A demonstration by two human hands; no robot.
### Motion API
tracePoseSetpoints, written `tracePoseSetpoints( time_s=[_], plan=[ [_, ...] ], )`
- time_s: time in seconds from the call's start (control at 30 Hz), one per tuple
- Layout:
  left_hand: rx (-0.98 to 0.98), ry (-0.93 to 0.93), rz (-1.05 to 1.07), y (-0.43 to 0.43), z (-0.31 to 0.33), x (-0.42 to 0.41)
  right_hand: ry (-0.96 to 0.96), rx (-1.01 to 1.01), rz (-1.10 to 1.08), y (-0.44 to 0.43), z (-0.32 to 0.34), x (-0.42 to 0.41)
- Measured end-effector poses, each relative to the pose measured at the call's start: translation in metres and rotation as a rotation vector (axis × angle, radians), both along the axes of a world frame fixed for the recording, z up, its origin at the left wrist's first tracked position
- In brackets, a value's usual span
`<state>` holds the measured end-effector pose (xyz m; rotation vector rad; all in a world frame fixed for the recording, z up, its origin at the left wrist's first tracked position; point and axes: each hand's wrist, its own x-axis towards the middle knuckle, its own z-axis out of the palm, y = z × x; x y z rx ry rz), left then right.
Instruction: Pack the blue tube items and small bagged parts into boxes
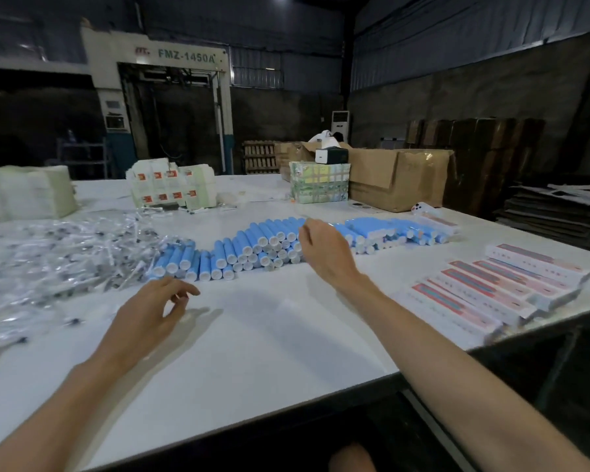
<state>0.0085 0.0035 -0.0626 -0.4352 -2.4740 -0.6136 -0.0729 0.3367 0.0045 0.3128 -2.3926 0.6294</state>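
A long pile of blue tubes (252, 245) with white caps stretches across the middle of the white table (269, 335). A heap of small clear bagged parts (58, 253) covers the table's left side. Several long white and pink boxes (498, 287) lie side by side at the right edge. My left hand (150, 315) hovers over the table just in front of the tubes' left end, fingers loosely curled, holding nothing. My right hand (324, 250) reaches over the middle of the tube pile, fingers relaxed and empty.
Stacks of flat folded cartons (171, 185) stand at the back of the table, with a pale bundle (24, 195) at far left. A taped packet (319, 187) and brown cardboard boxes (399, 178) sit at back right. The table's near edge drops off on the right.
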Motion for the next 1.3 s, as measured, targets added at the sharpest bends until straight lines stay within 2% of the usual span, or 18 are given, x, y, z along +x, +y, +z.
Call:
tracePoseSetpoints(
  time_s=[0.17,0.27,0.33,0.53,0.63,0.77,0.87,0.93,1.03,1.13,1.3],
  plan=[
    [-0.044,-0.148,0.151,0.003,0.021,0.013,-0.044,-0.055,0.354,-0.124,-0.027,0.020],
    [-0.006,-0.233,0.272,-0.010,0.029,0.024,-0.107,-0.102,0.471,-0.169,-0.054,0.024],
    [-0.050,-0.259,0.377,-0.027,0.029,0.037,-0.145,-0.127,0.517,-0.178,-0.070,0.021],
    [-0.404,-0.154,0.982,-0.101,0.030,0.088,-0.233,-0.258,0.541,-0.174,-0.083,0.005],
    [-0.497,-0.259,1.180,-0.130,0.026,0.110,-0.241,-0.247,0.571,-0.176,-0.083,0.007],
    [-0.608,-0.331,1.203,-0.143,0.017,0.122,-0.253,-0.192,0.613,-0.175,-0.082,0.011],
    [-0.685,-0.289,1.187,-0.141,0.018,0.123,-0.260,-0.194,0.620,-0.172,-0.081,0.014],
    [-0.587,-0.258,1.114,-0.140,0.022,0.123,-0.262,-0.199,0.618,-0.170,-0.081,0.015],
    [-0.218,-0.223,0.873,-0.135,0.041,0.122,-0.263,-0.212,0.611,-0.170,-0.079,0.015],
    [0.093,-0.253,0.653,-0.125,0.056,0.117,-0.264,-0.225,0.611,-0.171,-0.079,0.015],
    [0.477,-0.337,0.469,-0.109,0.056,0.097,-0.294,-0.243,0.621,-0.170,-0.080,0.014]
  ],
)
